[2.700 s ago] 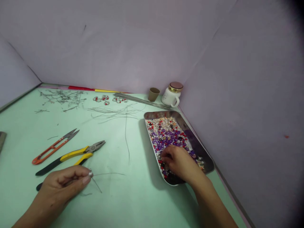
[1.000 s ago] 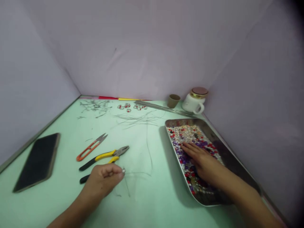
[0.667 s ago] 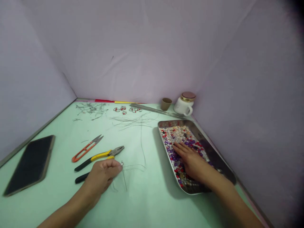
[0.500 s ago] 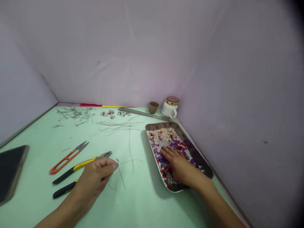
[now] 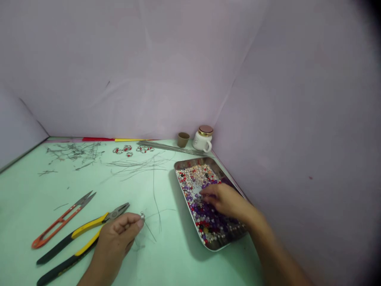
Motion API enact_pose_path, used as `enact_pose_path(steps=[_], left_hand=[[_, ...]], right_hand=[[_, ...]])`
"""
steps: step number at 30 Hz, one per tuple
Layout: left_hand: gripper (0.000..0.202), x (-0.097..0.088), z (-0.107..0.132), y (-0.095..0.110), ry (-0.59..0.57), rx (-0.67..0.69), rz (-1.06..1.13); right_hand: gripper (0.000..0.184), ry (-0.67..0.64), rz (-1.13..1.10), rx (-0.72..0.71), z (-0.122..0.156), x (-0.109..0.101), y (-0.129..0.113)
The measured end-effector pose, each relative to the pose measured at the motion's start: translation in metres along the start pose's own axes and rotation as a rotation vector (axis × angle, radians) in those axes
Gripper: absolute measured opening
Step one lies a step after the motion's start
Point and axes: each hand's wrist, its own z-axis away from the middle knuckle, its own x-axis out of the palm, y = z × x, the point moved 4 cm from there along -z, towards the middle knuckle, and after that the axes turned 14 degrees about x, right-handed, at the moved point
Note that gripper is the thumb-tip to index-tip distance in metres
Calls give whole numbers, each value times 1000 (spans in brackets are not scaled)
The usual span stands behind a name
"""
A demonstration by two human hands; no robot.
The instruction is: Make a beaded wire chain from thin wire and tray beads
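At the lower centre, my left hand [image 5: 119,234] pinches a thin wire [image 5: 150,231] between thumb and index finger. A small silvery piece [image 5: 142,215], maybe a bead, sits on the wire at the fingertips. My right hand [image 5: 224,198] reaches into a metal tray [image 5: 177,180], its bent fingers a little apart and touching or just above the purple beads [image 5: 205,214]. Whether a bead lies between those fingers cannot be seen. Pale, red and black beads fill other parts of the tray. Beside my left hand lie yellow-and-black pliers [image 5: 89,224], jaws toward the right.
Orange thread snips [image 5: 64,222] lie left of the pliers. Loose wires [image 5: 137,165], small beaded rings [image 5: 127,149] and tangled wire pieces [image 5: 76,151] are farther back. A wire bundle [image 5: 169,147], a brown cup [image 5: 183,140] and a lidded white mug [image 5: 203,140] stand near the wall.
The view has shifted to the right. My right hand's fingers, spread flat on the beads before, are now bent and raised somewhat. My left hand still holds the wire.
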Motion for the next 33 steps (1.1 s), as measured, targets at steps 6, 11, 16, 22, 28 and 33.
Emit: enact_pose_path(steps=[6,11,16,22,28,33], left_hand=[[25,1,-3,-2,-75,81,-107],[22,1,-1,-2,-94,88,-127],[22,2,-1,2,-97,114,-127],[21,5,0,9,-88,98,-98],[19,-5,10,21,-18,-43,11],[19,-36,17,33,43,26,45]], right_hand=[[20,163,114,144,-57,-4,-4],[16,154,150,141,-73,10,-11],[13,155,168,174,-74,19,-11],[12,251,64,158,-55,-1,-19],[16,230,-1255,71,28,8,-75],[22,-402,-1824,218,59,87,-137]])
